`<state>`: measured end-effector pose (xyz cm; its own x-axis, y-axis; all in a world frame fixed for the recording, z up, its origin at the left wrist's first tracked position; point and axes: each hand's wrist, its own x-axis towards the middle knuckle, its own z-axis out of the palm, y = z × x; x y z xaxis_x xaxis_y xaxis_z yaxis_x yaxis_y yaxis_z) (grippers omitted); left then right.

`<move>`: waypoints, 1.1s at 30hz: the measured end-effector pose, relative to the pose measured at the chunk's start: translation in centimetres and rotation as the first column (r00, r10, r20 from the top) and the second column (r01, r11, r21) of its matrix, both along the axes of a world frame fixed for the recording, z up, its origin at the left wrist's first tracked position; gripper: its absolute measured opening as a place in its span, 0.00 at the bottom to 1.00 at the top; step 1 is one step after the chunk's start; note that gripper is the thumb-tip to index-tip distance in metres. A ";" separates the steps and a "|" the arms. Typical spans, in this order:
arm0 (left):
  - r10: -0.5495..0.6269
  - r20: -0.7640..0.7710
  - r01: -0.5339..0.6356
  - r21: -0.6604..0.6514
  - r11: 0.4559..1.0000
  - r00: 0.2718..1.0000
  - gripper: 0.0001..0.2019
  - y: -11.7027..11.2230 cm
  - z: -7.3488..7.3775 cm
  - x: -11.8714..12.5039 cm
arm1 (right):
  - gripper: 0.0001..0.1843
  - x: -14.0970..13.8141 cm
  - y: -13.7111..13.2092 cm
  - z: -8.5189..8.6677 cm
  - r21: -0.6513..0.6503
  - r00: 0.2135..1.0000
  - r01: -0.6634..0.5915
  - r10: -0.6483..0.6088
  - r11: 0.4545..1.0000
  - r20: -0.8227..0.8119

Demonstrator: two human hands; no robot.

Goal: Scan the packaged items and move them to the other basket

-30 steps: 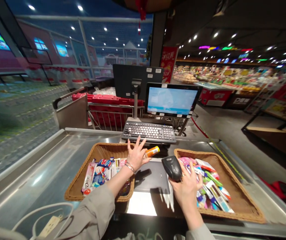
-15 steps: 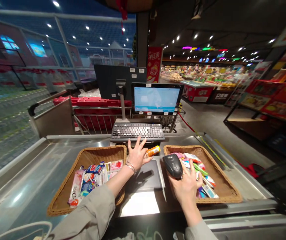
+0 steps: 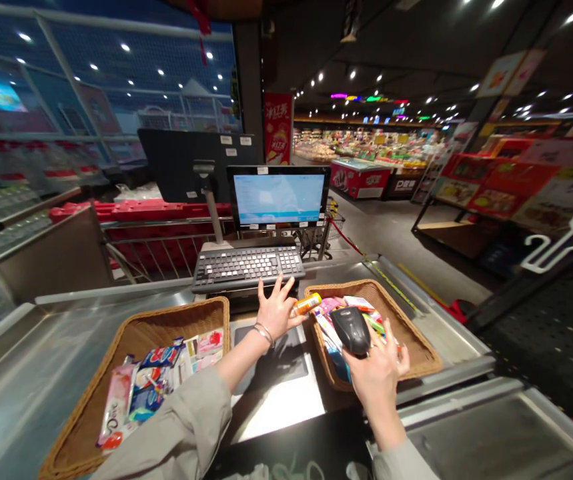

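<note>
My left hand has its thumb and fingers closed on a small orange-and-yellow tube with a white label. The tube's yellow end overlaps the left rim of the right wicker basket. In my right hand is a black handheld barcode scanner, held over that basket; its grip is mostly hidden by my fingers. Colourful packaged goods lie beneath it. The left wicker basket holds several snack packs, among them a pink Dove packet.
A black keyboard lies beyond my hands, with a lit monitor behind it. Between the baskets is a flat grey panel in the metal counter. White hangers hang at the right.
The view has turned to the right. My left hand has carried the tube rightward, to the right basket's rim. The scanner is still in my right hand above that basket.
</note>
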<state>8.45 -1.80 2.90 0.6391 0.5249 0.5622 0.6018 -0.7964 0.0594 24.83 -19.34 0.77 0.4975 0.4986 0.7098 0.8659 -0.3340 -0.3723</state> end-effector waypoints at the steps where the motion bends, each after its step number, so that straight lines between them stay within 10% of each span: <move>1: -0.011 0.000 0.011 0.000 1.000 1.000 0.17 0.0 -0.1 0.4 | 0.28 0.2 -0.2 -0.1 -0.002 1.000 0.013 -0.013 1.000 -0.015; 33: -0.299 -0.090 0.293 -0.068 0.954 0.950 0.23 -3.0 -2.7 8.6 | 0.24 4.6 -5.1 -1.7 0.101 0.955 0.285 -0.274 0.953 -0.113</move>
